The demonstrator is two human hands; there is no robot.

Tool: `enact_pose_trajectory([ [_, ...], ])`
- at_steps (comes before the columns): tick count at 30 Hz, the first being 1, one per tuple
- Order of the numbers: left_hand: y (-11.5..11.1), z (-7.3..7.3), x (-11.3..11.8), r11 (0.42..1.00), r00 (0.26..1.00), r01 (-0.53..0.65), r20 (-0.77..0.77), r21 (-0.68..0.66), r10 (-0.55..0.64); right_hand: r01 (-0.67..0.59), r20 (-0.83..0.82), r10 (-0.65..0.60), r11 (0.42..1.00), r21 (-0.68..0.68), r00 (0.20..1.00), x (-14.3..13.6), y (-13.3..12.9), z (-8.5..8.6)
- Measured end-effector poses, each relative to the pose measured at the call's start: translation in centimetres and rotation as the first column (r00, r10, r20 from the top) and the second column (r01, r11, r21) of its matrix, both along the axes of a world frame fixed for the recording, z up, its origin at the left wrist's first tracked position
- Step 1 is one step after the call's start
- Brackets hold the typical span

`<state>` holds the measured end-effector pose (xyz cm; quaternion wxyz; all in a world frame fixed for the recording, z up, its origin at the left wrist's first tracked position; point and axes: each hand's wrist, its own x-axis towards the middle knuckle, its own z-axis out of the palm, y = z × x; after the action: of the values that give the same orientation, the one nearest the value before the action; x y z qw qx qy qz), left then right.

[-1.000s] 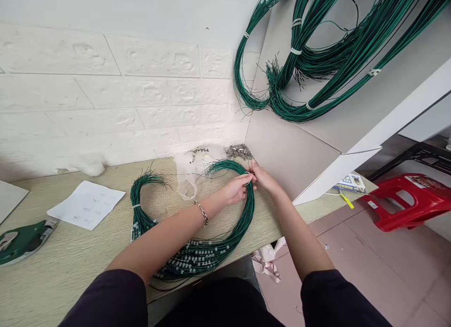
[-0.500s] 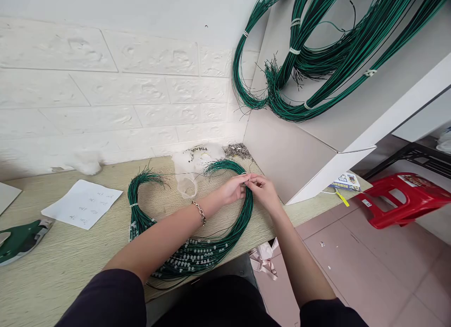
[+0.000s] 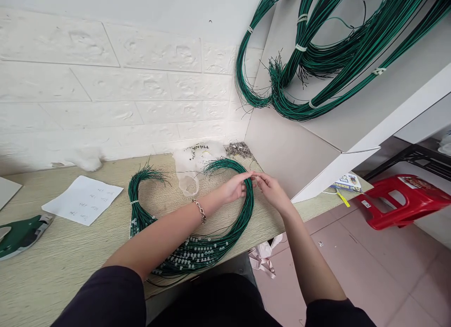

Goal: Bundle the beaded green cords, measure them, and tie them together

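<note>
A long bundle of thin green wires [image 3: 243,214] lies curved on the wooden table [image 3: 105,252], dotted with small white pieces along its lower part. Its left end is bound with a white tie [image 3: 134,202], and loose wire tips fan out at both ends. My left hand [image 3: 235,188] is closed at the right curve of the bundle, its thumb and finger pinched over the wires. My right hand [image 3: 271,190] pinches just to the right, fingertips almost meeting the left ones. What the fingertips grip is too small to make out. My left forearm hides part of the bundle.
More green wire bundles [image 3: 317,59] hang on the grey panel at upper right. A clear plastic bag [image 3: 186,169] lies behind the wires. At left are a paper sheet [image 3: 82,200] and a green tool [image 3: 21,235]. A red stool [image 3: 405,200] stands on the floor at right.
My right hand has shifted slightly right, opening a small gap from the left fingertips. The left hand stays at the bundle. The view has tilted a little.
</note>
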<state>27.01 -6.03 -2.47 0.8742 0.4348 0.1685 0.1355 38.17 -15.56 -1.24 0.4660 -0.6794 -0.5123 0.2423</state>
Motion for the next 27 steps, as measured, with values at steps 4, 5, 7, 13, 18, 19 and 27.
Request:
enact_pose_trajectory([
  [4, -0.5, 0.2, -0.1, 0.994, 0.994, 0.101, 0.031, 0.046, -0.102, -0.037, 0.077, 0.041, 0.998, -0.049, 0.996, -0.2, 0.3, 0.6],
  [5, -0.6, 0.2, -0.1, 0.994, 0.994, 0.098, 0.036, 0.05, -0.1, -0.059, 0.083, 0.064, 0.997, -0.056, 0.995, -0.2, 0.4, 0.7],
  [7, -0.7, 0.0, 0.1, 0.998, 0.998, 0.05, 0.029, 0.037, -0.051, -0.118, 0.099, 0.122, 0.992, -0.045, 0.988, -0.1, 0.6, 0.6],
  [13, -0.3, -0.6, 0.6, 0.998, 0.999, -0.051, 0.016, -0.043, 0.052, -0.158, -0.004, 0.158, 0.986, 0.052, 0.987, 0.1, 1.0, -0.2],
  [18, -0.2, 0.1, 0.1, 0.991, 0.997, -0.075, 0.027, -0.11, 0.079, 0.072, -0.241, -0.049, 0.994, 0.087, 0.969, 0.2, 1.3, -1.5],
  [19, -0.3, 0.3, 0.0, 0.988, 0.995, -0.089, 0.025, -0.124, 0.093, 0.09, -0.275, -0.068, 0.993, 0.07, 0.959, 0.2, 1.4, -1.8],
  [27, -1.8, 0.0, 0.8, 0.939, 0.95, -0.313, -0.022, -0.142, 0.313, 0.124, -0.441, -0.11, 0.992, 0.002, 0.891, -0.2, 1.8, -3.3],
])
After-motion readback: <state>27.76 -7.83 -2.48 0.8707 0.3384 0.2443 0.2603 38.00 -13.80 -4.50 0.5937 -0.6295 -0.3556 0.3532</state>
